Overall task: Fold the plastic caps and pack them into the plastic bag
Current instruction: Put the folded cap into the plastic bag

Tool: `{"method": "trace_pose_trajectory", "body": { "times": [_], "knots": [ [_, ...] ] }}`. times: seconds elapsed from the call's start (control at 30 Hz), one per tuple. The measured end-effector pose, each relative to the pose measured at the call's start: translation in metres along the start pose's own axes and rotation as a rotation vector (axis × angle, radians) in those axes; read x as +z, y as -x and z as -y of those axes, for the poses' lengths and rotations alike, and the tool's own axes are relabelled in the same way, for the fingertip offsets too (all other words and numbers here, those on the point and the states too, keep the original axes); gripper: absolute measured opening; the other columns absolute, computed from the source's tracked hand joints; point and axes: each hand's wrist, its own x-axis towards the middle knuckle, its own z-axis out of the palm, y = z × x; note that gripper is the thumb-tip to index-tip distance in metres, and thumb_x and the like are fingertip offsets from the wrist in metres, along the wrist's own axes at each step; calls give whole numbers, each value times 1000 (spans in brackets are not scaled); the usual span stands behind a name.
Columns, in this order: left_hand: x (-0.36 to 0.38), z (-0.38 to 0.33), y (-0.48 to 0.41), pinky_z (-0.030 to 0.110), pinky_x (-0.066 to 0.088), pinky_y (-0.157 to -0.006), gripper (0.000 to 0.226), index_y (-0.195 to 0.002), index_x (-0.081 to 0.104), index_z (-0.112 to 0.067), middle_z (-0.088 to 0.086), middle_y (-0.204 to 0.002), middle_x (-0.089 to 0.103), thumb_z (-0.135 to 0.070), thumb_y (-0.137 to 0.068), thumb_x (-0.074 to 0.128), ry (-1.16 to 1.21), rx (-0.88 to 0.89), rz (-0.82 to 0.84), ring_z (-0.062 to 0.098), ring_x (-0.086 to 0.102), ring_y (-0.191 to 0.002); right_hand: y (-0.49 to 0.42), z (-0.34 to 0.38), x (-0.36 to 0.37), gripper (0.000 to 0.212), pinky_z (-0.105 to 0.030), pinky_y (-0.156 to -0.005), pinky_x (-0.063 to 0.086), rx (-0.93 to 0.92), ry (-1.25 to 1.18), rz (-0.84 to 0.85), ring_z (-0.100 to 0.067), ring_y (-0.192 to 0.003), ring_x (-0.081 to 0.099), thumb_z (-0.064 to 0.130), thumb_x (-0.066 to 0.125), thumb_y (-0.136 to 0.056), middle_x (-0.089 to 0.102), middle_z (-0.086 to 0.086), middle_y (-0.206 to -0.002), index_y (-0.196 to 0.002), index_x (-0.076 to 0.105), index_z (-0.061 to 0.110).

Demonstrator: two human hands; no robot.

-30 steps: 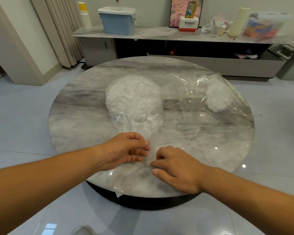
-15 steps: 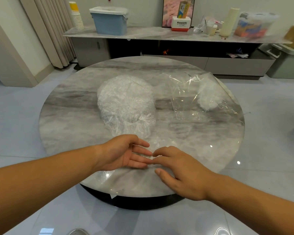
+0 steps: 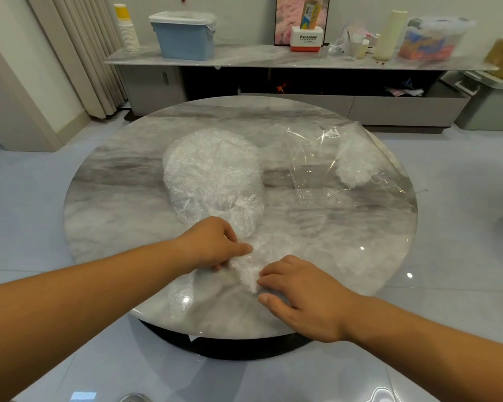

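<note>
Two hands fold one plastic cap [image 3: 251,269] at the surface's [image 3: 122,204] near edge, your left hand [image 3: 215,245] pinching it in curled fingers, your right hand [image 3: 305,294] pressing it with straight fingers; next, likely, flatten the fold, then reach the plastic bag [image 3: 325,169] at the right edge.

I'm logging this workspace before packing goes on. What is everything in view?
table: one, grey-white marble, centre of view
pile of plastic caps: one, clear-white, table middle
plastic bag: one, clear, table right
packed caps: one small bunch, white, inside the plastic bag
plastic cap: one, clear, between the hands
sideboard: one, grey, far wall
bin: one, blue, sideboard left
paper cups: one stack, white and yellow, sideboard's left end
Panasonic box: one, white and red, sideboard middle
roll: one, cream, sideboard right
left hand: one, grips the plastic cap
right hand: one, fingers press the plastic cap
</note>
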Motion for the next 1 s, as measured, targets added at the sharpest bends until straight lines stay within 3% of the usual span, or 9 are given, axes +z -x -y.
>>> {"method": "trace_pose_trajectory", "body": {
  "times": [0.1, 0.27, 0.43, 0.53, 0.7, 0.83, 0.93, 1.0],
  "knots": [
    [8, -8, 0, 32, 62, -66, 36, -95, 71, -6, 14, -81, 73, -37, -81, 84, -54, -22, 45, 17, 66, -59, 3, -2, -2, 60, -31, -103, 40, -20, 1, 11, -8, -118, 48, 59, 22, -99, 59, 12, -130, -123, 66, 25],
    [13, -12, -4, 29, 61, -59, 33, -95, 68, 1, 9, -69, 63, -23, -81, 85, 95, -168, 140, 16, 63, -53, 6, -9, -6, 64, -20, -109, 33, -68, -77, 23, -3, -128, 43, 60, 24, -98, 57, 8, -138, -127, 66, 21],
    [10, -12, -3, 41, 62, -83, 24, -107, 66, 0, 19, -99, 71, -10, -88, 76, 438, -275, 302, 28, 74, -91, 8, -13, -13, 66, -24, -113, 34, -60, -141, -37, 1, -135, 37, 62, 28, -97, 54, 6, -143, -134, 63, 20],
    [9, -11, -1, 42, 61, -86, 30, -122, 62, 1, 20, -114, 72, -5, -93, 67, 615, -232, 319, 30, 72, -104, 7, -14, -20, 67, -20, -114, 31, -49, -171, -98, 3, -136, 35, 62, 29, -96, 52, 8, -145, -136, 62, 21],
    [6, -9, 1, 42, 59, -86, 36, -131, 56, 5, 21, -119, 70, -1, -96, 60, 782, -141, 297, 30, 71, -104, 5, -16, -23, 63, -23, -113, 34, -29, -275, -181, 5, -136, 38, 63, 35, -94, 54, 14, -144, -134, 64, 25],
    [8, -9, 6, 48, 61, -84, 30, -128, 58, -1, 20, -119, 71, 3, -98, 54, 856, -122, 326, 33, 72, -104, 1, -12, -30, 46, -28, -106, 44, 44, -614, -321, -1, -124, 55, 61, 45, -89, 64, 18, -127, -121, 68, 36],
    [7, -10, 8, 51, 62, -79, 36, -129, 58, -8, 17, -121, 71, 7, -97, 54, 899, -89, 333, 35, 72, -105, -8, -9, -39, 32, -42, -102, 51, 179, -963, -517, -12, -113, 62, 56, 55, -84, 66, 2, -118, -96, 74, 34],
    [8, -11, 10, 50, 62, -75, 38, -128, 60, -12, 15, -118, 73, 9, -96, 54, 907, -80, 346, 35, 72, -103, -12, -9, -45, 33, -45, -103, 51, 305, -1134, -475, -10, -116, 61, 57, 59, -85, 67, 3, -121, -89, 78, 30]
  ]
}}
